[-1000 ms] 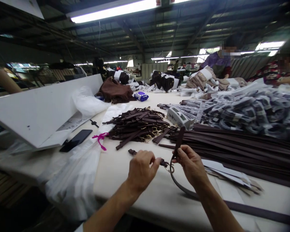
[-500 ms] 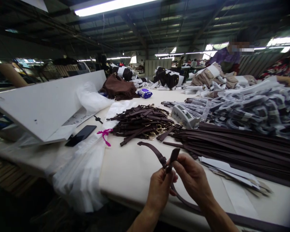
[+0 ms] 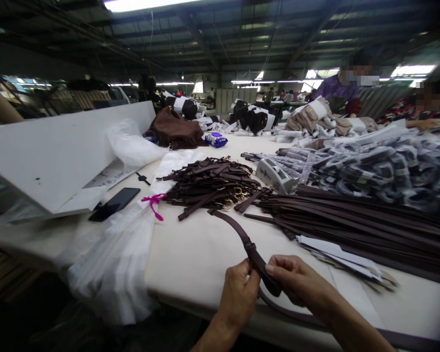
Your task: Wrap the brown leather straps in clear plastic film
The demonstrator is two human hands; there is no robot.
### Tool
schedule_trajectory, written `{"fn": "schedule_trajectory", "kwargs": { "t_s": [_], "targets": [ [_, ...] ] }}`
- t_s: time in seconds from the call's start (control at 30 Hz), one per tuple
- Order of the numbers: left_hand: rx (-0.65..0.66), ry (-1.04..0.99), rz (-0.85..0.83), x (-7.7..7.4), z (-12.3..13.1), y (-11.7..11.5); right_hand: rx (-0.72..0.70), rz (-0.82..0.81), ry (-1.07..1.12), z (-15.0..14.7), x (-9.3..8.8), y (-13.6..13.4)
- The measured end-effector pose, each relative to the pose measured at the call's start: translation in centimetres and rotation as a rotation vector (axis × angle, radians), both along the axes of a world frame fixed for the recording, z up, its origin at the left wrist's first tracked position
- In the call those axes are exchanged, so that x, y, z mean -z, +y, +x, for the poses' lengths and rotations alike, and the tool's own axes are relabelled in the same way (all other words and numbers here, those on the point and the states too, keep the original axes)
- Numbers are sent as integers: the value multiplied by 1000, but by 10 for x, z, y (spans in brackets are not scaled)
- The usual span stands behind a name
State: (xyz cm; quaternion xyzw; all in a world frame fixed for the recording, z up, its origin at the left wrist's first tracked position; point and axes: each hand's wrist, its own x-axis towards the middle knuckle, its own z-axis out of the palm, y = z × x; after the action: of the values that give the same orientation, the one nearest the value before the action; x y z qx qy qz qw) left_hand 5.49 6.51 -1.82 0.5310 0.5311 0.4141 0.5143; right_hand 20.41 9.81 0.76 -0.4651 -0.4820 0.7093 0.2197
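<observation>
A dark brown strap [image 3: 235, 226] curves from the tabletop up to my hands, and its long part runs off along the table's front edge to the lower right. My left hand [image 3: 241, 288] is closed round the strap just below a keeper loop. My right hand [image 3: 297, 279] pinches the folded strap piece between thumb and fingers, a little to the right of the left. Beyond them lies a pile of short brown straps [image 3: 212, 183] with gold clasps. Long brown straps [image 3: 352, 215] lie stacked at the right.
At the left are a black phone [image 3: 115, 204], a white board [image 3: 69, 151] and plastic bags [image 3: 113, 269]. A grey dispenser [image 3: 275, 176], paper strips [image 3: 339, 254] and wrapped straps [image 3: 381, 166] lie right. Behind stand a brown bag [image 3: 176, 127] and people.
The strap end that stood upright between my hands now lies down toward the lower right. My right hand has moved lower and right along it. A second person shows at the far right.
</observation>
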Motion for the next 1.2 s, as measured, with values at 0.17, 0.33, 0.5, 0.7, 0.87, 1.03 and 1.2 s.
{"fn": "schedule_trajectory", "kwargs": {
  "t_s": [0.17, 0.33, 0.5, 0.7, 0.87, 1.03, 1.2],
  "targets": [
    [51, 189, 247, -4, 1, -3, 56, 222, -71, -17, -9, 8],
    [-9, 239, 214, -1, -1, 1, 56, 580, -252, -22, -18, 24],
    [24, 239, 255, 5, -2, 0, -226, 922, -350, -21, -39, 45],
    [-91, 284, 275, 7, 6, -3, 257, 1738, -448, -45, -70, 63],
    [-159, 359, 290, 10, 10, 4, 474, 936, -240, -63, -53, 61],
    [-50, 408, 310, 5, -24, 12, 156, 215, 76, -63, -7, 63],
    [-677, 526, 273, -24, -167, 32, 315, 201, 175, -52, 7, 68]
  ]
}}
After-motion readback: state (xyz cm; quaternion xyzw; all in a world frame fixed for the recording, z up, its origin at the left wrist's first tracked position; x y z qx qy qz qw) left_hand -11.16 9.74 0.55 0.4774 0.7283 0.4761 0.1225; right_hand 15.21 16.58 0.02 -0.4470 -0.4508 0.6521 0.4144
